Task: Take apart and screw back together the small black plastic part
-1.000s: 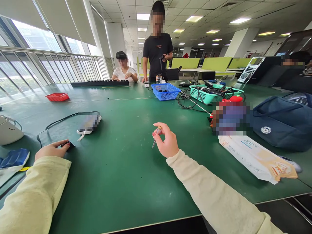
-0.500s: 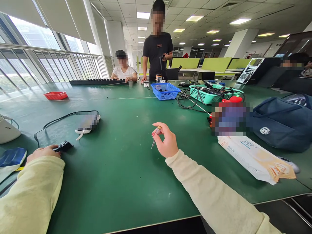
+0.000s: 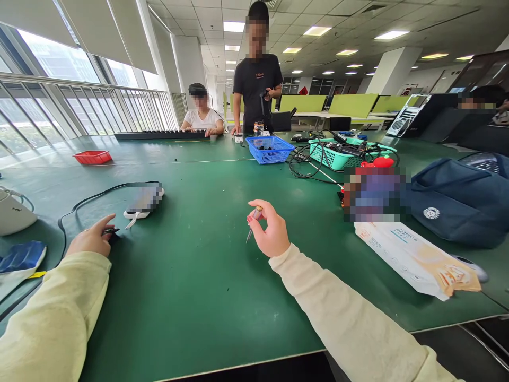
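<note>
My right hand (image 3: pixel 270 232) pinches a small precision screwdriver (image 3: pixel 257 213) above the middle of the table, its thin metal tip slanting down to the left. At the left, my left hand (image 3: pixel 90 237) lies low over the table with the index finger stretched forward. Its other fingers curl over a small black object (image 3: pixel 115 232), which is mostly hidden, so I cannot make out its kind. Just beyond that hand, a white device with a blurred top (image 3: pixel 145 204) rests on the green table (image 3: pixel 191 297), a black cable running from it.
A red tray (image 3: pixel 93 157) sits far left, and a blue basket (image 3: pixel 269 154) and a teal basket of cables (image 3: pixel 338 158) stand at the back. On the right are a white-orange packet (image 3: pixel 409 257) and a navy bag (image 3: pixel 461 204). Two people are across the table.
My left hand has moved forward and slightly right, its index finger now extended, and it covers more of the black object. My right hand and the screwdriver have hardly moved.
</note>
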`<action>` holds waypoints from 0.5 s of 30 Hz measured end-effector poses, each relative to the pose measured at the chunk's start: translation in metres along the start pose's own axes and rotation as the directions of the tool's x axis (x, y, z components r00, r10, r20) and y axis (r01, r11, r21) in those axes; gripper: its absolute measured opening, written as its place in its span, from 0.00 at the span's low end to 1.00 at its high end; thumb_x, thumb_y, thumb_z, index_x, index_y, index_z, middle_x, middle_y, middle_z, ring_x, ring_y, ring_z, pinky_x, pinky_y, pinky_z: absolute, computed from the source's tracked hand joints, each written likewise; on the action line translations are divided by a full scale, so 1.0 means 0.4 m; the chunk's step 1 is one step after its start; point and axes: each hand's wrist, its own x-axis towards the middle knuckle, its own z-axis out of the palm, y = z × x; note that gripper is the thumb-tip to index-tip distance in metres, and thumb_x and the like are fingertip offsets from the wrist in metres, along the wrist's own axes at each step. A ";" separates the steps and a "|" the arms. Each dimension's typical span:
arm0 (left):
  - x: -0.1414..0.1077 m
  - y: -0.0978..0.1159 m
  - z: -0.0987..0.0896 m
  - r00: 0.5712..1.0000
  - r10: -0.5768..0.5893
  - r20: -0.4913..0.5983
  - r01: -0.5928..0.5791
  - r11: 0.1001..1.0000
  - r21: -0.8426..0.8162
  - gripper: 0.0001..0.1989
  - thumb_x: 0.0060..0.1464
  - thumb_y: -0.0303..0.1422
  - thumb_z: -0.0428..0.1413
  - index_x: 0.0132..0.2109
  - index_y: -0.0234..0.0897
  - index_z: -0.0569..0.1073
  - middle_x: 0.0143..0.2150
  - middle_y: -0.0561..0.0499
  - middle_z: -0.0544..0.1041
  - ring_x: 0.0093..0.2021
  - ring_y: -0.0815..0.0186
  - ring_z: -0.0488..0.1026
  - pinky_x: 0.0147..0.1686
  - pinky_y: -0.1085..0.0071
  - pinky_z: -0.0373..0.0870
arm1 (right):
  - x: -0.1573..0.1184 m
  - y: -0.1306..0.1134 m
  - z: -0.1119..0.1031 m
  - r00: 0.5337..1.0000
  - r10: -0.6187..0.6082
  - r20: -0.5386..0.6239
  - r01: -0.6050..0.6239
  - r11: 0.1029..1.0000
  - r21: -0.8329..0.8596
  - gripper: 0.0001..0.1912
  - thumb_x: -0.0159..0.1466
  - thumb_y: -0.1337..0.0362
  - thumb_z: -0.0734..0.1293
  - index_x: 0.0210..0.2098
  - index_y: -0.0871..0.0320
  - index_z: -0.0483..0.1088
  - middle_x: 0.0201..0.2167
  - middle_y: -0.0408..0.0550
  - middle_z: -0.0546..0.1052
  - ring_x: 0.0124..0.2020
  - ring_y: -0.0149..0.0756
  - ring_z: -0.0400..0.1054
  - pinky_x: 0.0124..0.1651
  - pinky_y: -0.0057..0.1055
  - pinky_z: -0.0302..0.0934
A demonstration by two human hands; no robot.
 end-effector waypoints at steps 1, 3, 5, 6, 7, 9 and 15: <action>0.001 -0.001 0.000 0.999 -0.010 0.031 0.010 1.000 0.001 0.29 0.57 0.28 0.47 0.66 0.40 0.61 0.54 0.45 0.76 0.54 0.52 0.72 0.55 0.56 0.67 | 0.000 0.000 0.000 1.000 -0.004 -0.003 0.004 1.000 0.001 0.11 0.64 0.65 0.61 0.47 0.54 0.65 0.29 0.43 0.74 0.28 0.32 0.71 0.38 0.30 0.68; 0.004 -0.002 -0.004 0.998 -0.030 0.063 0.030 1.000 0.011 0.29 0.57 0.28 0.47 0.66 0.41 0.61 0.55 0.47 0.77 0.55 0.54 0.72 0.54 0.57 0.67 | 0.000 0.000 0.000 1.000 -0.010 -0.008 0.010 1.000 0.008 0.12 0.64 0.66 0.61 0.47 0.54 0.66 0.29 0.43 0.74 0.29 0.31 0.71 0.38 0.29 0.68; 0.003 0.001 -0.010 0.996 -0.044 0.083 0.042 0.999 0.027 0.29 0.57 0.28 0.47 0.66 0.40 0.61 0.55 0.47 0.77 0.55 0.55 0.71 0.55 0.59 0.67 | 0.000 0.001 0.001 1.000 -0.014 -0.009 0.014 1.000 0.017 0.12 0.64 0.66 0.61 0.47 0.55 0.66 0.29 0.43 0.74 0.29 0.32 0.71 0.38 0.29 0.68; 0.001 0.005 -0.013 0.996 -0.039 0.075 0.037 0.999 0.031 0.28 0.57 0.29 0.47 0.65 0.40 0.61 0.55 0.48 0.77 0.55 0.56 0.71 0.55 0.60 0.67 | 0.000 0.002 0.001 1.000 -0.015 -0.009 0.015 1.000 0.019 0.12 0.64 0.66 0.61 0.47 0.55 0.66 0.29 0.43 0.74 0.29 0.32 0.71 0.37 0.29 0.68; -0.004 0.009 -0.015 0.998 -0.026 0.050 0.024 0.999 0.035 0.27 0.58 0.30 0.47 0.65 0.40 0.62 0.54 0.48 0.77 0.55 0.57 0.71 0.55 0.60 0.67 | 0.000 0.002 0.001 1.000 -0.016 -0.009 0.016 1.000 0.020 0.11 0.64 0.66 0.61 0.47 0.55 0.66 0.29 0.43 0.74 0.29 0.32 0.71 0.37 0.29 0.68; -0.016 0.017 -0.016 1.000 0.011 -0.029 -0.009 0.999 0.044 0.25 0.61 0.34 0.45 0.64 0.40 0.63 0.54 0.48 0.76 0.54 0.58 0.71 0.55 0.60 0.66 | 0.000 0.003 0.002 1.000 -0.017 -0.010 0.017 1.000 0.017 0.11 0.64 0.65 0.61 0.47 0.55 0.66 0.29 0.43 0.73 0.29 0.31 0.71 0.37 0.29 0.68; -0.040 0.021 -0.001 0.982 0.024 -0.186 -0.007 0.996 0.093 0.24 0.63 0.41 0.41 0.62 0.44 0.67 0.56 0.48 0.72 0.56 0.58 0.67 0.58 0.60 0.64 | 0.000 0.005 0.003 1.000 -0.011 -0.002 0.011 1.000 0.019 0.11 0.64 0.65 0.61 0.47 0.54 0.65 0.29 0.43 0.74 0.29 0.32 0.71 0.37 0.30 0.68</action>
